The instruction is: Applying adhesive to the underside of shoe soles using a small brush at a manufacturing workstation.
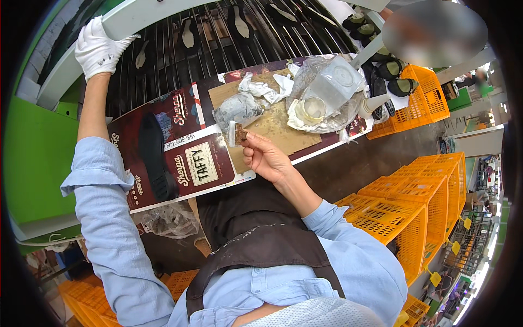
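My left hand (101, 50), in a white glove, reaches up to the bend of a white machine frame (136, 17). Its fingers are spread against the frame, one pointing right. In my bare right hand (267, 157) is a short brush (238, 134) with a brown handle and pale bristles, pinched over the edge of a stained cardboard piece (283, 128). A black shoe sole (152, 158) lies on the dark red printed board (124, 131), between my two arms. Beyond the brush sit a plastic-wrapped bundle (237, 110) and crumpled white tissue (267, 87).
Several soles, one of them (239, 23), lie on the roller conveyor (212, 54). A translucent container (340, 79) and a jar (310, 110) stand in plastic wrap. Dark shoes (389, 70) are at the right, beside orange crates (430, 101). More orange crates (381, 218) stand behind my right arm.
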`<state>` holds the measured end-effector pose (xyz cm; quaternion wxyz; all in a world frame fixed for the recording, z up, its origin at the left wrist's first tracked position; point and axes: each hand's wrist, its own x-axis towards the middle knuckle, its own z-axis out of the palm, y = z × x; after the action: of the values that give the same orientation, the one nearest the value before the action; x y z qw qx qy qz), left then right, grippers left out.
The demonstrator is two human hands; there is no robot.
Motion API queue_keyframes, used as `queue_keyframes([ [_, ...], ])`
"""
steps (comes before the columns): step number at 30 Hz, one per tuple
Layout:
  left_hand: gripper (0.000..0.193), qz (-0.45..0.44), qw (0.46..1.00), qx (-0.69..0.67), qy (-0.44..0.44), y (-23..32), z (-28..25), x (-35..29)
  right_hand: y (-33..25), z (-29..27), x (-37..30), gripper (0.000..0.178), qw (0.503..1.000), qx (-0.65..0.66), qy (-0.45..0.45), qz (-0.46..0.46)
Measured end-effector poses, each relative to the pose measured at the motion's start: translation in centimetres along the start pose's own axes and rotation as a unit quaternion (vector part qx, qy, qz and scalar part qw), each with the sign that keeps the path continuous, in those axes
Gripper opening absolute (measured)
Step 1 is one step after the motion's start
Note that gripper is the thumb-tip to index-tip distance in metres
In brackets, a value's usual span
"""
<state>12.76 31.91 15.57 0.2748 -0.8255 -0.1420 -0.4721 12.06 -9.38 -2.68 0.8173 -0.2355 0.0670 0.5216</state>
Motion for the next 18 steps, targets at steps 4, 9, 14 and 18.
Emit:
queue_keyframes([
  [4,0.067,-0.003,0.997,0.059,0.055,-0.2,1.7,-0.4,-0.1,0.2,0.0,0.016,1.000,-0.016,0.007,-0.005],
  [9,0.063,-0.018,0.996,0.066,0.058,-0.5,2.7,-1.1,-0.4,0.4,0.0,0.018,0.999,-0.030,0.017,-0.008],
  [14,0.064,-0.017,0.995,0.069,0.076,-0.4,2.7,-1.0,-0.6,0.4,0.1,0.017,0.999,-0.026,0.033,-0.004],
  [18,0.054,0.006,0.989,0.054,0.135,-0.2,2.5,-0.8,-0.6,0.3,0.3,0.018,0.999,-0.028,0.033,-0.001],
])
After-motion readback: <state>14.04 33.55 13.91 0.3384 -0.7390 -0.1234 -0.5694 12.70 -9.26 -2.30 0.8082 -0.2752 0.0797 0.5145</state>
